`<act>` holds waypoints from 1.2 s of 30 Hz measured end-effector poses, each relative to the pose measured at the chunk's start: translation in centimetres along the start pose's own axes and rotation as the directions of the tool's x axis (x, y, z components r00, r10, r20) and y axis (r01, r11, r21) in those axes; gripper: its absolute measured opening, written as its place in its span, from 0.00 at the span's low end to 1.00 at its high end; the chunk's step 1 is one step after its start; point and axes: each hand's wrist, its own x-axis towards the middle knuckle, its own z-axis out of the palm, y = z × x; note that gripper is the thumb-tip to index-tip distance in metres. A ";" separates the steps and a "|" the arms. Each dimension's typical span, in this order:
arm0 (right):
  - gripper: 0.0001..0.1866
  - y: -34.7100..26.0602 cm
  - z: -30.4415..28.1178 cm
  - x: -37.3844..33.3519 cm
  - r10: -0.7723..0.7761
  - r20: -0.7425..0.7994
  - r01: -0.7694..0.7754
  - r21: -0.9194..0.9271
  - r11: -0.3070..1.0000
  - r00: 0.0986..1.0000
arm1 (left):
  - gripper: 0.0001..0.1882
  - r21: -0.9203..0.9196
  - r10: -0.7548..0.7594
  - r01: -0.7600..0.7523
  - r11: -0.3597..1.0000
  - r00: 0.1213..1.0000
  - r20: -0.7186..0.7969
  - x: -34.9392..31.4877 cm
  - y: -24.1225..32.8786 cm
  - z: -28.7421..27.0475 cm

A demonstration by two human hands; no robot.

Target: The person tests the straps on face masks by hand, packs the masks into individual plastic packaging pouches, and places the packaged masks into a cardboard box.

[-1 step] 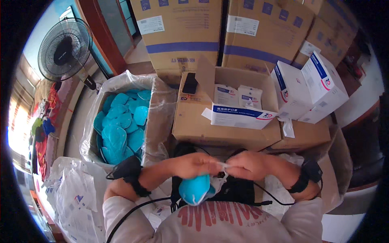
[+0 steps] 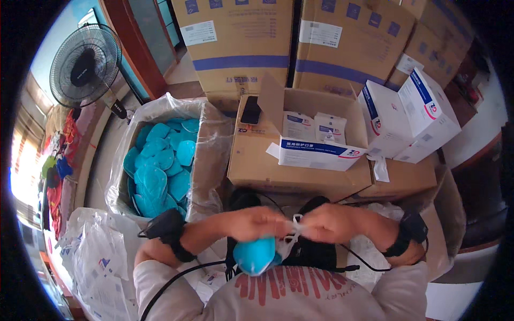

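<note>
1 blue mask (image 2: 254, 255) hangs just below the left hand (image 2: 259, 223), the nearer hand, its long axis roughly upright. The fingers of the left hand and right hand (image 2: 329, 222) seem to pinch white straps (image 2: 296, 231) between them, though blur hides the exact grip. The open carton (image 2: 318, 155) shows 2 white packets (image 2: 331, 128); 1 phone (image 2: 251, 109) lies beside it. The heaped masks (image 2: 155, 166) at left are too overlapped to count.
</note>
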 end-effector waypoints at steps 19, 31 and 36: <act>0.13 -2.3 0.7 -8.9 0.189 0.255 -0.247 0.218 0.944 0.948 | 0.06 0.742 -0.043 -0.146 0.654 0.972 0.229 -3.0 4.3 -0.3; 0.07 8.7 2.9 -20.2 0.695 0.001 -0.560 0.592 0.580 0.719 | 0.09 0.304 0.040 0.133 0.943 0.864 -0.502 -4.8 0.6 -5.5; 0.05 18.0 9.8 -21.8 0.852 -0.073 -0.383 0.871 0.308 0.518 | 0.10 0.147 -0.122 0.306 0.941 0.709 -0.695 -1.1 -2.6 -6.8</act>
